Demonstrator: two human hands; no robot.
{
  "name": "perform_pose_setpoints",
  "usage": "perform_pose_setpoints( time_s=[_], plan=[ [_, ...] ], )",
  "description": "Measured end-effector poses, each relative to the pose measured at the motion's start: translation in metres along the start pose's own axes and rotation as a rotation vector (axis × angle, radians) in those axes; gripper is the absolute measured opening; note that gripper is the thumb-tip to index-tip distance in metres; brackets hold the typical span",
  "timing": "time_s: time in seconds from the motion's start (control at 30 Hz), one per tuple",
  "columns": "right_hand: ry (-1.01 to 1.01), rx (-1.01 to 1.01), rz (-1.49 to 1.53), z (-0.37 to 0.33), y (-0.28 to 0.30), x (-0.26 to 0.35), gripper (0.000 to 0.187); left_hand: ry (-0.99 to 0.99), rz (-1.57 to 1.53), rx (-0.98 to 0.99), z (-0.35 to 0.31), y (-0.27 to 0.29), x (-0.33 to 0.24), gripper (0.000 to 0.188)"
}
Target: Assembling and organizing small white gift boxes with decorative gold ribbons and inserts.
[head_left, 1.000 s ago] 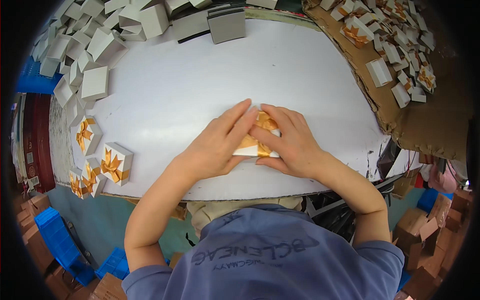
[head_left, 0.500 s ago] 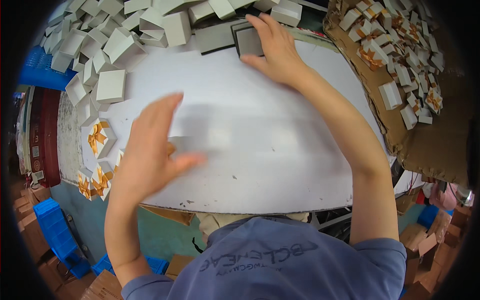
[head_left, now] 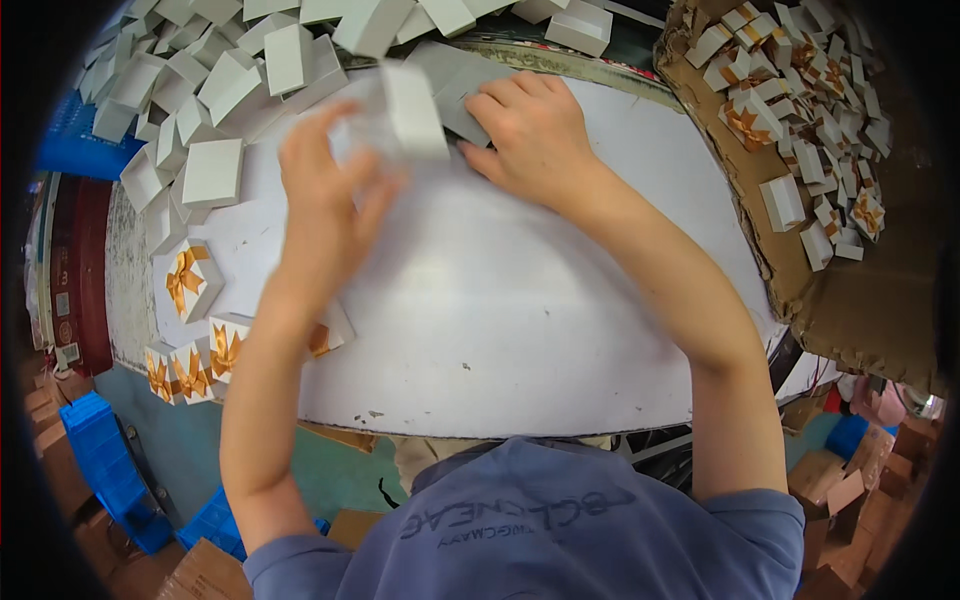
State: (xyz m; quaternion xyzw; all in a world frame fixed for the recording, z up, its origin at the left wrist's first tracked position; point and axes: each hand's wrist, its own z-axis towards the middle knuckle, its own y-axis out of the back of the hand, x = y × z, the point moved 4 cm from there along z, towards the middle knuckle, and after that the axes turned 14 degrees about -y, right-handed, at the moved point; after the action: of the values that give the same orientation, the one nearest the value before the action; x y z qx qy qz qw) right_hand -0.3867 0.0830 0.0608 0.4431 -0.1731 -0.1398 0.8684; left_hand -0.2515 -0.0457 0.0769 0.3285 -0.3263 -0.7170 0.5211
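White box lid [head_left: 412, 108] is clamped in the raised left hand [head_left: 325, 205], while grey flat pieces [head_left: 450, 80] at the far side are pressed under the flat, spread right hand [head_left: 535, 130], apparently to steady them.

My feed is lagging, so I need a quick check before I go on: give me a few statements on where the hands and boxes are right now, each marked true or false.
1. The left hand holds a plain white box lifted above the white table. True, though it is motion-blurred.
2. The right hand rests on grey flat pieces at the table's far edge. True.
3. The boxes with gold bows sit at the person's right. False: they are at the left edge of the table.
4. The cardboard bin on the right holds nothing. False: it holds many small boxes, some with gold bows.
5. Both hands press on one bowed box at the table's middle. False: the hands are apart, near the far edge.
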Motion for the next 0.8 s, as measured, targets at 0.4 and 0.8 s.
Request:
perform_pose_setpoints(
  time_s=[0.4,0.8],
  plan=[
    [0.314,0.211,0.26,-0.102,0.074,0.039,0.037,0.22,-0.667,-0.017,-0.052,-0.035,-0.086,0.091],
    [-0.927,-0.086,-0.683,-0.173,0.182,-0.201,0.037,-0.157,-0.369,0.293,-0.067,-0.011,-0.093,0.026]
  ],
)
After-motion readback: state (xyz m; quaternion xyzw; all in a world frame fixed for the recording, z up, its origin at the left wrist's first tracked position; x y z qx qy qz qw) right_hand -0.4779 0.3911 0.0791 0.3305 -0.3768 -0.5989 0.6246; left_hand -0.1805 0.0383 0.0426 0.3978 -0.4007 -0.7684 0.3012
